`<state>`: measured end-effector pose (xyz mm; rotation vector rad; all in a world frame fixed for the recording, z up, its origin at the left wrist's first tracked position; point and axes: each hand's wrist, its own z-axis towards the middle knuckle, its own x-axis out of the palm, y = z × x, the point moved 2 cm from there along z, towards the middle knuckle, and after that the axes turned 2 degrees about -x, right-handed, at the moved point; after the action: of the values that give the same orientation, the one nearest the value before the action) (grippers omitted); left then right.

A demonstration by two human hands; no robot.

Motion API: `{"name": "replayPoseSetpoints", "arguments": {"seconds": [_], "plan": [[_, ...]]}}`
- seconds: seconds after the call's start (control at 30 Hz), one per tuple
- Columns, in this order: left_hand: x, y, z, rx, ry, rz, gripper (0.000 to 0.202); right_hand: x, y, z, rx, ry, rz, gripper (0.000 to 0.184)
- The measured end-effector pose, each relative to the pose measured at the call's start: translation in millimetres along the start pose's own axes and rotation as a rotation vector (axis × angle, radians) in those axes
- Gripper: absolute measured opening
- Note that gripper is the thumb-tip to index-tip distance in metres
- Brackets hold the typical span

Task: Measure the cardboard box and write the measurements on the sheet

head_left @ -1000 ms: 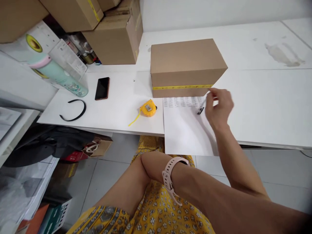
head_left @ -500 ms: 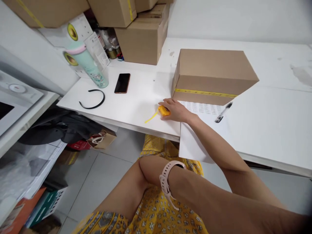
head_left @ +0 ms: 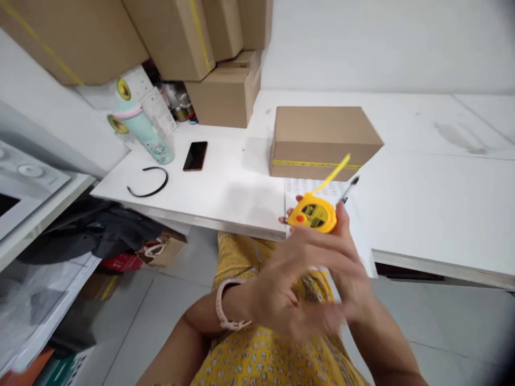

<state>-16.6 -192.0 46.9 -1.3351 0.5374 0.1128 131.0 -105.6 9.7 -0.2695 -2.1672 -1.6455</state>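
My right hand (head_left: 344, 236) holds a yellow tape measure (head_left: 316, 213) above the table's front edge, fingers behind it and thumb at its right side. A short length of yellow tape (head_left: 333, 174) sticks up from the case. In front of it, nearer to me, is my left hand (head_left: 298, 284), blurred, its thumb and fingers apart. It covers part of the right hand. A pink watch strap (head_left: 221, 305) circles my left wrist. Behind the tape measure stands a closed cardboard box (head_left: 322, 128) with a yellow band along its side. Printed paper (head_left: 295, 186) and a pen (head_left: 349, 189) lie before the box.
On the white table (head_left: 225, 198) lie a phone (head_left: 196, 156) and a black headband (head_left: 161, 185). A mint bottle (head_left: 148, 136) stands at the left, near stacked cardboard boxes (head_left: 219, 102). A shelf with a white appliance (head_left: 28, 182) is at far left, with bags (head_left: 164, 249) below.
My right hand has lifted the tape measure off the table and drawn it toward me. My left hand has come into view in front of it. The camera view has shifted.
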Motion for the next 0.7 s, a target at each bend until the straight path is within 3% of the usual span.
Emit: {"name": "replayPoseSetpoints", "arguments": {"seconds": [0.1, 0.23, 0.33, 0.5, 0.7], "plan": [[3.0, 21, 28, 0.137, -0.047, 0.099, 0.061, -2, -24, -38, 0.062, -0.103, 0.199, 0.071], [14.9, 58, 42, 0.165, -0.005, 0.156, 0.084, 4, -46, -51, 0.047, -0.108, 0.257, 0.073], [19.3, 69, 40, 0.144, 0.0, 0.148, 0.083, 4, -50, -52, -0.002, -0.056, 0.157, 0.068], [24.5, 70, 41, 0.055, 0.013, 0.082, 0.077, 1, -40, -54, -0.053, -0.026, -0.011, 0.063], [17.3, 80, 44, -0.073, -0.002, 0.108, 0.075, -16, -31, -49, -0.105, 0.006, -0.419, 0.049]]}}
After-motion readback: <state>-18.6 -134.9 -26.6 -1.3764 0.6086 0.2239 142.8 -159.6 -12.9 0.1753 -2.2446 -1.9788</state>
